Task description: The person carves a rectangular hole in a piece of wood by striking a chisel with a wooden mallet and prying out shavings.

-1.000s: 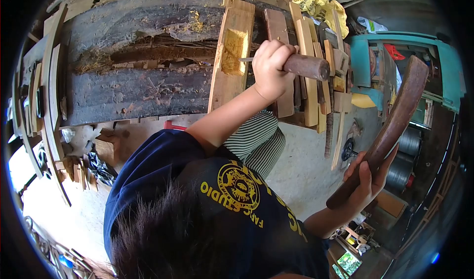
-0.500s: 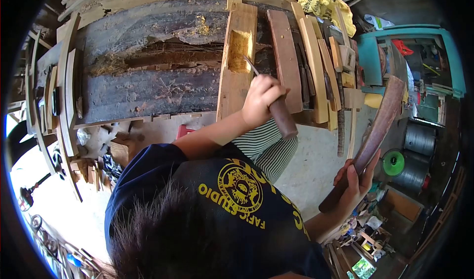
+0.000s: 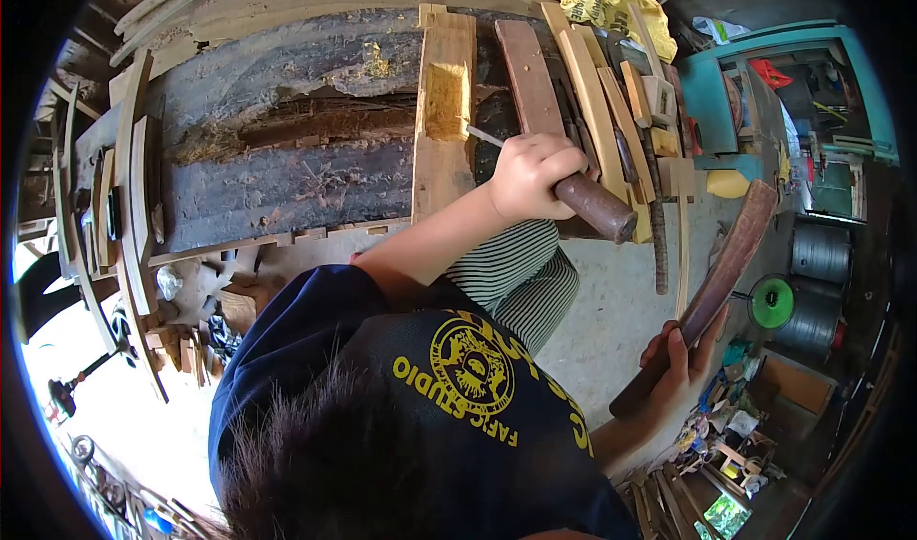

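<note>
My left hand [image 3: 540, 175] is wrapped round the dark handle of a chisel [image 3: 600, 209], whose thin metal blade points up and left. The blade's tip is at the right edge of a rectangular recess [image 3: 447, 101] cut into a light wooden board [image 3: 442, 172]. That board lies across a dark, rough slab [image 3: 315, 191]. Off to the right, my right hand [image 3: 680, 354] grips the lower part of a long, curved wooden club [image 3: 731, 254], which is raised away from the chisel.
A reddish plank [image 3: 530, 77] and several wooden strips [image 3: 597, 91] lie right of the board. A yellow sack [image 3: 611, 0] is behind them. A green fan [image 3: 770, 302], metal drums [image 3: 820, 254] and a teal frame [image 3: 702, 105] stand at the right.
My left hand has shifted right and tilted the chisel flatter, its tip moving from inside the recess to its right edge. The club has stayed raised, with little movement.
</note>
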The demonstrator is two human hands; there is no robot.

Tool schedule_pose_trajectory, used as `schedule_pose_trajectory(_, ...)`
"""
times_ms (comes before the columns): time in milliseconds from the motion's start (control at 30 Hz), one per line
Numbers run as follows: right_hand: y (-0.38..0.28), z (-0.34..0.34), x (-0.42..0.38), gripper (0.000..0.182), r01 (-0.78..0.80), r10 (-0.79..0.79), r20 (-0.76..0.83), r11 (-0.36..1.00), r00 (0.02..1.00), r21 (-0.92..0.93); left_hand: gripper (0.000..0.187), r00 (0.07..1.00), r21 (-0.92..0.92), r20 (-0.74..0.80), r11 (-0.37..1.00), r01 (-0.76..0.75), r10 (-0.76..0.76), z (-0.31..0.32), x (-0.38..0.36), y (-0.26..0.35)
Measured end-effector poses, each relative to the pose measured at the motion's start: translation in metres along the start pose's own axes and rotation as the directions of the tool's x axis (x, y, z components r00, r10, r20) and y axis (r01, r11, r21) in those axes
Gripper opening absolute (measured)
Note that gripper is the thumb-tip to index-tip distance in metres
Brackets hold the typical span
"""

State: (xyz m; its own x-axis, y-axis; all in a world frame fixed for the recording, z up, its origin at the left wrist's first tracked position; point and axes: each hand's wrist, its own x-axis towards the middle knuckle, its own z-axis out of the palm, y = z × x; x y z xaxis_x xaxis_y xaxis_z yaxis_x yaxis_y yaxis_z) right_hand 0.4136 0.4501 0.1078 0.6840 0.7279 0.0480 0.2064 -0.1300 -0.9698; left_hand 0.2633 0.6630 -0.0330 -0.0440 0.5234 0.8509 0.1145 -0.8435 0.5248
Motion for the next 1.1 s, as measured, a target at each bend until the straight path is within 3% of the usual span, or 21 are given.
schedule_pose_trajectory(133, 0.006, -0.002, 0.001, 0.073, -0.004, 0.004, 0.032, 1.0, 0.999, 0.0, 0.021, 0.996, 0.027, 0.053, 0.997, 0.067, -0.069, 0.003, 0.006, -0.003)
schedule_pose_trajectory(300, 0.007, 0.004, 0.002, 0.073, -0.004, 0.004, 0.045, 1.0, 0.999, -0.008, 0.025, 0.99, 0.117, -0.066, 0.984, 0.134, -0.127, 0.019, 0.004, -0.022)
schedule_pose_trajectory(833, -0.006, 0.013, 0.007, 0.076, 0.021, -0.014, 0.1, 0.997, 0.995, -0.07, 0.021, 0.93, 0.262, -0.137, 0.893, 0.366, -0.341, 0.025, 0.033, -0.029)
schedule_pose_trajectory(1033, -0.025, 0.031, 0.009, 0.077, 0.138, -0.133, 0.168, 0.99, 0.977, -0.023, 0.018, 0.915, 0.311, -0.097, 0.861, 0.402, -0.392, 0.025, 0.041, -0.03)
schedule_pose_trajectory(1100, -0.029, 0.051, 0.01, 0.074, 0.258, -0.265, 0.113, 0.963, 0.958, 0.075, 0.021, 0.871, 0.273, -0.071, 0.831, 0.486, -0.486, 0.026, 0.042, -0.034)
